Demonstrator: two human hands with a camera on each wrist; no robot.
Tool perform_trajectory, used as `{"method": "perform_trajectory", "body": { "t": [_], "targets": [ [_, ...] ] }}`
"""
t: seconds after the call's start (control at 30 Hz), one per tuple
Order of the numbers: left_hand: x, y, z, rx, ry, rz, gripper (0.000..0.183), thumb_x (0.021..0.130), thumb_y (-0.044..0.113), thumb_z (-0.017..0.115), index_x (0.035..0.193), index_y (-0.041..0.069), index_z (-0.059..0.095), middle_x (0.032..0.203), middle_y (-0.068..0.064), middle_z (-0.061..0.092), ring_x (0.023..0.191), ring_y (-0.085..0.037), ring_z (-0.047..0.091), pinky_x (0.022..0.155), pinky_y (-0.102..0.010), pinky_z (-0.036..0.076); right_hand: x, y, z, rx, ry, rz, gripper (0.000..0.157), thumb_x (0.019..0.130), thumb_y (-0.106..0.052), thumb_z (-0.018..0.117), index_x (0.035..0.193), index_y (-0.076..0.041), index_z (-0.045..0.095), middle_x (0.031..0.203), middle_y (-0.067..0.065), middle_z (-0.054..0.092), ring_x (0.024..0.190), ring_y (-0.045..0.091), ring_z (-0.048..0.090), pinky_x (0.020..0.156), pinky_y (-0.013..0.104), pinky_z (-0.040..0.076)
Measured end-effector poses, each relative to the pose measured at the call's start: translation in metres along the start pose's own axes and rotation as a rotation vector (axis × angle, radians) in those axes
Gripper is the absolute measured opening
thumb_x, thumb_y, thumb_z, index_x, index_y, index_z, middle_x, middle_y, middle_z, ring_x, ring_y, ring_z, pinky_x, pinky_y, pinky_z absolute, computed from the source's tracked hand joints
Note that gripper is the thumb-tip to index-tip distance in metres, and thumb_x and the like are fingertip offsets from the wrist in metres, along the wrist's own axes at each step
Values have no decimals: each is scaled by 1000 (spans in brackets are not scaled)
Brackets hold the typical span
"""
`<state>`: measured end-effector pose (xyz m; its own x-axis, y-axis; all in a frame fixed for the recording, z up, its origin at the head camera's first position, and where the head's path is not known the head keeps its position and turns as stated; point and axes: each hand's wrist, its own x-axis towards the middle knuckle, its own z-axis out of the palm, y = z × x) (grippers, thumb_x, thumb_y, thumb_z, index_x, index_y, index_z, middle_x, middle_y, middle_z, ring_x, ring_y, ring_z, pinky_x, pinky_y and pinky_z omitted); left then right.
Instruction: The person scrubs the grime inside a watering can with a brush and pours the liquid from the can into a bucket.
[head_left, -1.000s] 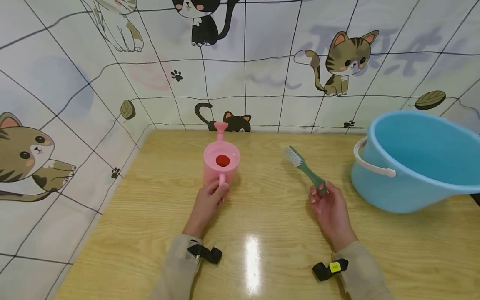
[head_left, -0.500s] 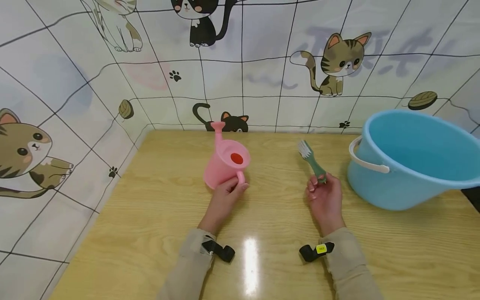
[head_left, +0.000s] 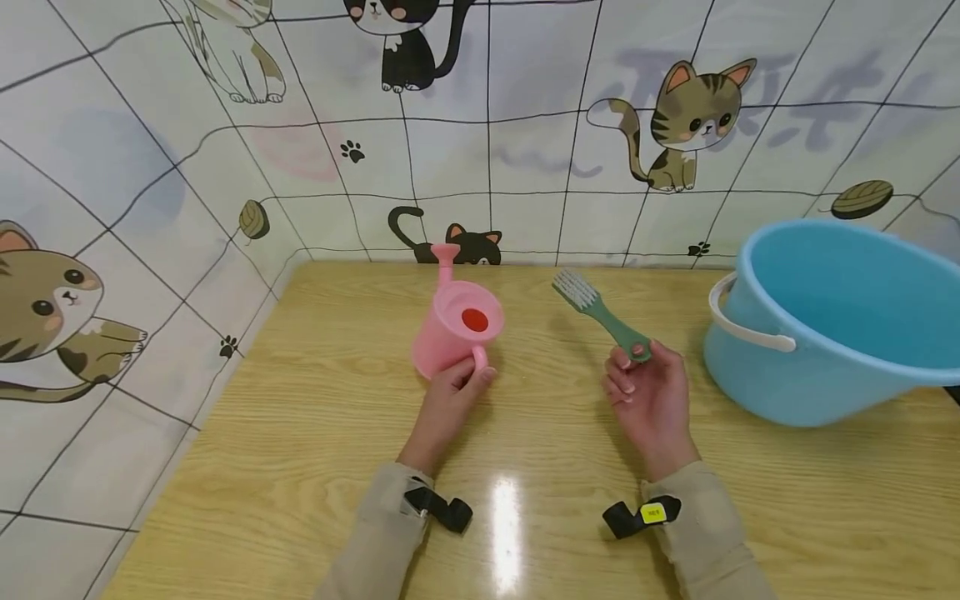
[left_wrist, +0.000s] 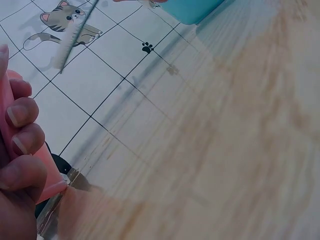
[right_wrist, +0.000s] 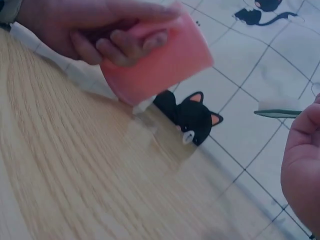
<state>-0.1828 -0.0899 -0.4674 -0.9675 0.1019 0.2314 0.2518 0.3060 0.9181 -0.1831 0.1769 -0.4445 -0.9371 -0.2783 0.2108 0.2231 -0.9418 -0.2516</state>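
Observation:
My left hand (head_left: pixel 452 404) grips the handle of a small pink watering can (head_left: pixel 438 337). The can leans to the right in the head view, its spout toward the back wall, and a red round spot shows inside its top. In the right wrist view its base is close over the wooden surface. My right hand (head_left: pixel 651 400) pinches the end of a green brush (head_left: pixel 611 321) between thumb and fingers. Its white bristles (head_left: pixel 576 288) point away to the upper left, raised over the table. Only a sliver of the brush shows beside my hand in the right wrist view.
A large light-blue bucket (head_left: pixel 795 379) with a white handle (head_left: pixel 750 335) stands to the right of my right hand. The wood-grain table (head_left: pixel 337 500) meets a wall covering (head_left: pixel 525 158) with cartoon cats at the back and left.
My left hand has shifted right, and the watering can has gone from upright to leaning right. The brush head swung right, then back left, and its bristled face now shows more broadly.

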Motion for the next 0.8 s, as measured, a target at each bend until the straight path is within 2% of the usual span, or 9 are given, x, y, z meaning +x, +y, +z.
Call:
{"method": "perform_trajectory", "body": {
  "t": [0.13,0.3,0.43,0.63,0.8],
  "targets": [
    [1,0,0,27,3,11,30,84,46,54,74,18,51,62,1,37,61,-13,37,54,-27,31,2,7,14,12,-50,39,40,96,-25,26,82,-2,56,76,11,50,51,16,30,49,27,32],
    [0,-2,0,25,1,9,29,84,46,54,75,18,51,62,0,37,61,-14,38,55,-27,32,0,18,29,78,-29,120,37,96,-27,27,83,-4,53,76,9,49,50,15,28,48,26,30],
    [-1,-3,1,11,-6,-5,28,83,46,54,77,19,54,63,1,40,61,-14,39,54,-27,33,-2,25,35,105,-48,191,39,96,-29,26,84,-4,54,76,8,49,50,15,29,48,25,29],
    [1,-2,1,-8,-6,19,28,83,47,55,78,19,56,64,2,42,61,-13,39,55,-28,34,0,29,40,75,-89,277,43,97,-30,23,86,-4,55,78,8,52,53,13,32,49,23,34],
    [1,-3,1,-10,-1,18,28,82,47,56,79,19,57,65,2,43,62,-13,40,55,-28,34,1,29,42,41,-86,307,44,97,-31,22,87,-4,55,81,8,54,54,13,33,49,22,37]
  ]
}}
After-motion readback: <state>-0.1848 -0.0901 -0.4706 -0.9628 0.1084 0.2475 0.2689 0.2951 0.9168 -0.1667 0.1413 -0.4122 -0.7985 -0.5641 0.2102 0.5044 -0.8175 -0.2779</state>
